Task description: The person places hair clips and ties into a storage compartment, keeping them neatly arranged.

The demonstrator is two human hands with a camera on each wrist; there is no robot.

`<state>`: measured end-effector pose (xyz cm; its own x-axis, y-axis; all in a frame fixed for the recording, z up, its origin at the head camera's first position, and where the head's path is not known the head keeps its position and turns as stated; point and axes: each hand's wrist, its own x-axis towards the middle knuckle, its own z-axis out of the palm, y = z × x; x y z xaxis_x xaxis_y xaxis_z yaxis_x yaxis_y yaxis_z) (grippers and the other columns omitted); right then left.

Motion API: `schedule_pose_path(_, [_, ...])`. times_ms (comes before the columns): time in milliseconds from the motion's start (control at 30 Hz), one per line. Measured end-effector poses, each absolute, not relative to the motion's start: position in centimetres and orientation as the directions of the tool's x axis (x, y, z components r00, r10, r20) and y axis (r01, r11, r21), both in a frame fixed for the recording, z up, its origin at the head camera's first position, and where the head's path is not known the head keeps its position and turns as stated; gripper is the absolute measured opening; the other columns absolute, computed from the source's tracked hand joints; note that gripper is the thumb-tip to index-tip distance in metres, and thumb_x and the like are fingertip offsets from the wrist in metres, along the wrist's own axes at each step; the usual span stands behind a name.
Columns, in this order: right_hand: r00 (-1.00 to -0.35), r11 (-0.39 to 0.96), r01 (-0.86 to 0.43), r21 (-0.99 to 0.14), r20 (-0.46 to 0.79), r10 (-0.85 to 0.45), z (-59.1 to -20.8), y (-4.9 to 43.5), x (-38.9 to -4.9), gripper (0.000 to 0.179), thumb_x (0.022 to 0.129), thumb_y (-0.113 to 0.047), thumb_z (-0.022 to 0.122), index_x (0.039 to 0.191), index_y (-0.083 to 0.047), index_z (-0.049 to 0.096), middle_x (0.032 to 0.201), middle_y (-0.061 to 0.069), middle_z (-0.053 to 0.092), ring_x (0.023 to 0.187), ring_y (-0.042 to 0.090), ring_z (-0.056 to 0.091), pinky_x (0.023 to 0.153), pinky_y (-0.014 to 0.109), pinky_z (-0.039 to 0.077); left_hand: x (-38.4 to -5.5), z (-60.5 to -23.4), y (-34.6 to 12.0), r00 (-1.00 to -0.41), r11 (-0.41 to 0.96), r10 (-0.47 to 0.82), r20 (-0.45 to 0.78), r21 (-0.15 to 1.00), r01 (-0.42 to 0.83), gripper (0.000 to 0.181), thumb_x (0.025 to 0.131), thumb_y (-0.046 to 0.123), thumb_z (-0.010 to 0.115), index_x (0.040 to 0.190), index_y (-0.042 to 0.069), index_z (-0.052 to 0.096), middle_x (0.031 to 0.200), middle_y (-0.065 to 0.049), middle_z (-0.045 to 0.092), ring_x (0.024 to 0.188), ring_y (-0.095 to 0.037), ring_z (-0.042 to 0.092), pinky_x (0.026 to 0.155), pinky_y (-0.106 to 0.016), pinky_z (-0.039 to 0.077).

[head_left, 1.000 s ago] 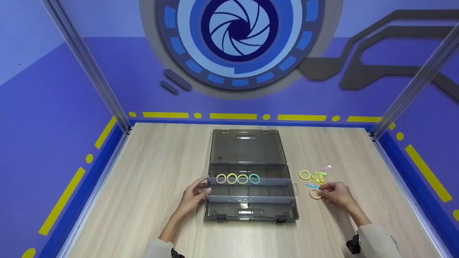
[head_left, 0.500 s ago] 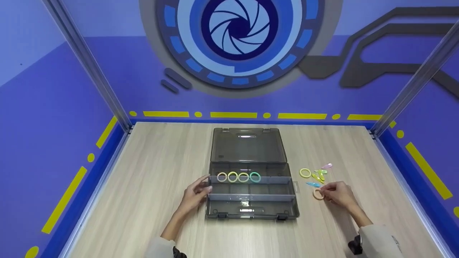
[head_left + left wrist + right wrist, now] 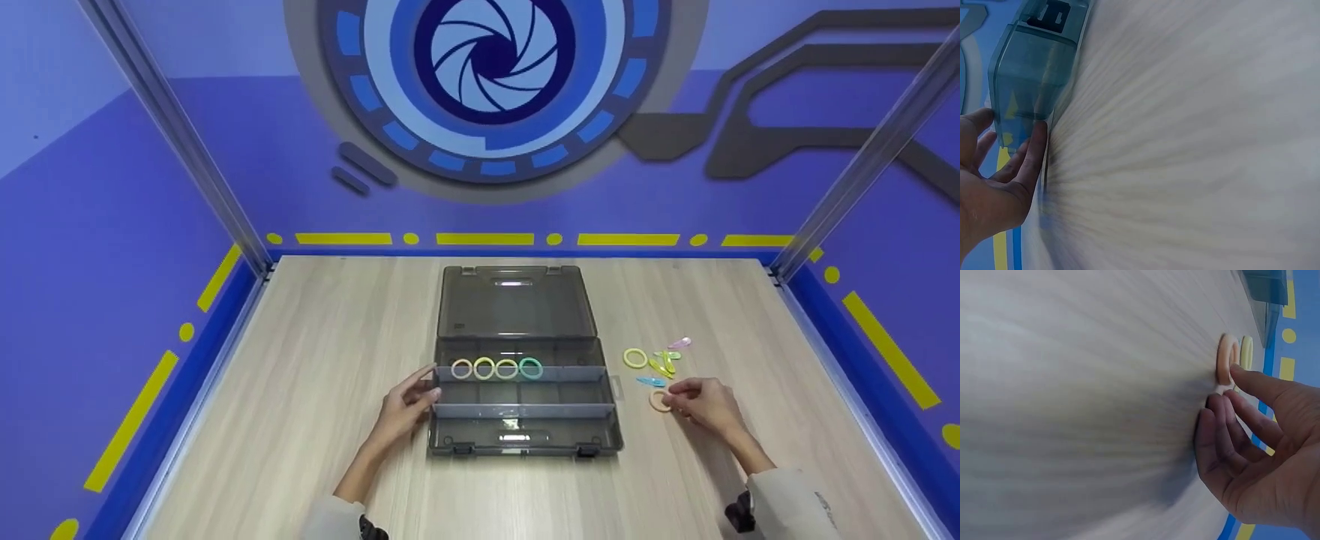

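Note:
An orange hair tie (image 3: 660,401) is at the fingertips of my right hand (image 3: 703,407). In the right wrist view, the thumb and index finger of my right hand (image 3: 1266,439) pinch the edge of the orange hair tie (image 3: 1224,360). My left hand (image 3: 405,409) touches the left side of a smoky, see-through compartment box (image 3: 525,433), its lid (image 3: 517,307) folded back. In the left wrist view, the fingers of my left hand (image 3: 1005,180) rest along the wall of the box (image 3: 1030,73).
Several ring-shaped hair ties (image 3: 507,368) stand in a row by the box's back divider. Right of the box lie a yellow hair tie (image 3: 635,358), a blue hair clip (image 3: 651,382), a pink clip (image 3: 680,343) and yellow-green clips (image 3: 663,365).
The orange hair tie shifts slightly at my right fingertips, first a little right, then back left. My left hand stays at the box's side. The head view shifts slightly.

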<state>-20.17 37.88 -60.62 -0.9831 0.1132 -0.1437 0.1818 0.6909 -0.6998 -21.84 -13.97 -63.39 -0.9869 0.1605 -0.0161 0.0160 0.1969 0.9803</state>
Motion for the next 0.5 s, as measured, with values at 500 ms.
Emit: schedule_pose_path(500, [-0.98,0.555,0.197,-0.808,-0.172,0.098,-59.0,37.7,-20.5,0.021,0.096,-0.006,0.069,0.107,0.012,0.069,0.093,0.018,0.077,0.073,0.02,0.074,0.06,0.029,0.06,-21.8,-63.5,-14.1,-0.985,0.2,0.164,-0.051,0.98,-0.018,0.055,0.102,0.019,0.065,0.152,0.005,0.047,0.129,-0.022,0.063,0.096,-0.014,0.061,0.085,-0.035,0.061])
